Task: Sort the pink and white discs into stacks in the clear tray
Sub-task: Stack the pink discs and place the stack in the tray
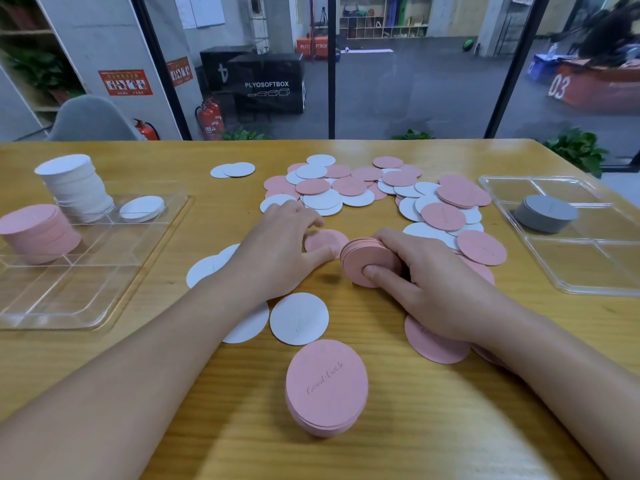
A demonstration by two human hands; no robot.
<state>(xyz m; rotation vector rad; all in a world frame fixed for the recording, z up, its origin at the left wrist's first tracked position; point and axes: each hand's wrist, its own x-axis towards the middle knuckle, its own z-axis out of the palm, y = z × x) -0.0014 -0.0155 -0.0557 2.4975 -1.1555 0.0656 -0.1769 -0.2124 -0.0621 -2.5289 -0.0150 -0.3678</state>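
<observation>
Two hands work mid-table: right hand [426, 278] clamps an on-edge pink disc bundle [369, 259]; left hand [277, 251] pinches a flat pink disc [325, 240]. Loose discs [363, 188] crowd behind; bare wood separates them from the left clear tray [86, 299], which holds pink and white stacks.

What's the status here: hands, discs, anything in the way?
Right hand grips pink stack. Left hand pinches pink disc. Left tray partly stacked. Nothing blocking.

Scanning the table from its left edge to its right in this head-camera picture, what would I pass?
Pink disc stack in the left clear tray → tall white disc stack → left hand → right hand gripping pink discs → grey disc stack in the right clear tray.
</observation>
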